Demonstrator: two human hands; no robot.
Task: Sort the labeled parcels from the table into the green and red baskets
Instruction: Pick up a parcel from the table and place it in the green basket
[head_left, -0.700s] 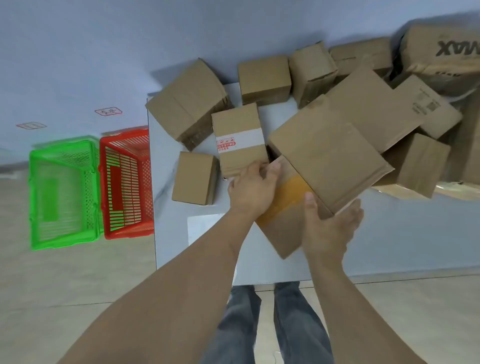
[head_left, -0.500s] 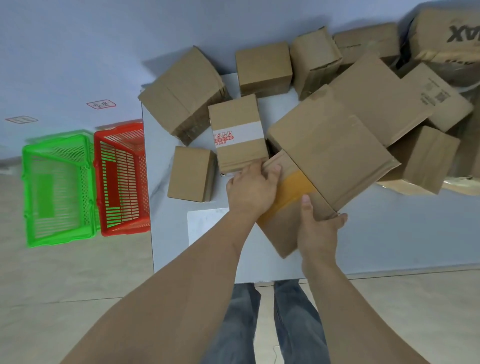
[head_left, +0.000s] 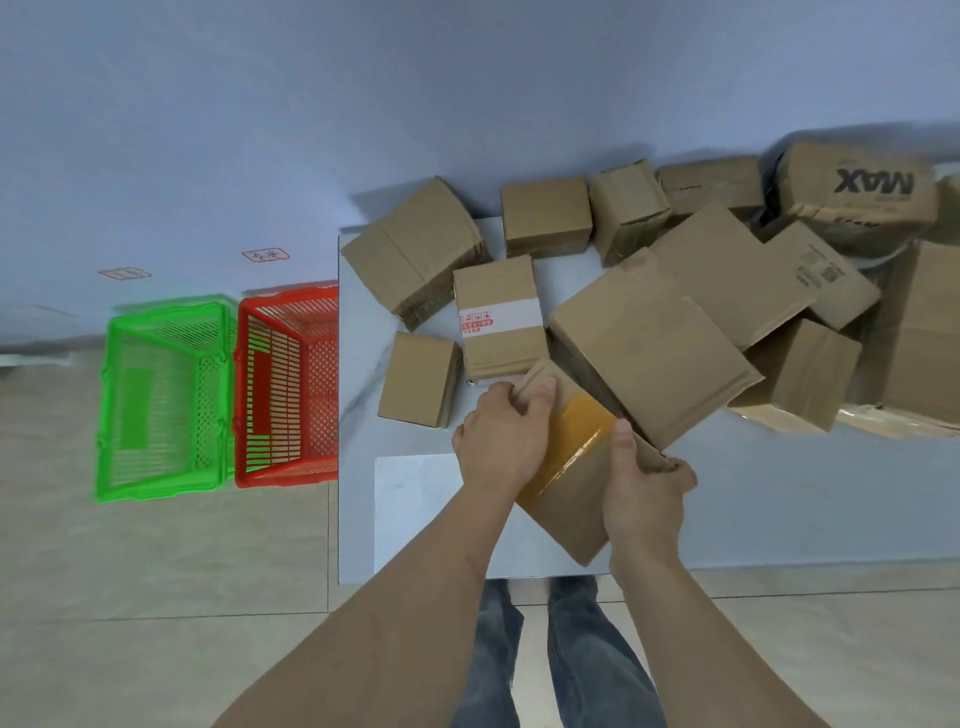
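A cardboard parcel with a yellow tape band (head_left: 569, 467) lies near the table's front edge, partly tucked under a large flat box (head_left: 649, 343). My left hand (head_left: 501, 434) grips its far left corner and my right hand (head_left: 644, 488) grips its right side. A parcel with a white and red label (head_left: 498, 319) sits just behind my left hand. On the floor to the left of the table stand the green basket (head_left: 163, 400) and the red basket (head_left: 285, 384), side by side; nothing shows inside either.
Several plain cardboard boxes crowd the back and right of the grey table (head_left: 779, 499), among them a small box (head_left: 421, 379) at the left and a "MAX" box (head_left: 857, 192) at the far right. A white sheet (head_left: 415, 499) lies under my left forearm. The blue wall is behind.
My right hand went from open beside the yellow-taped parcel to shut on its right side. My left hand's fingers curled tighter over the far corner. The parcel has barely shifted.
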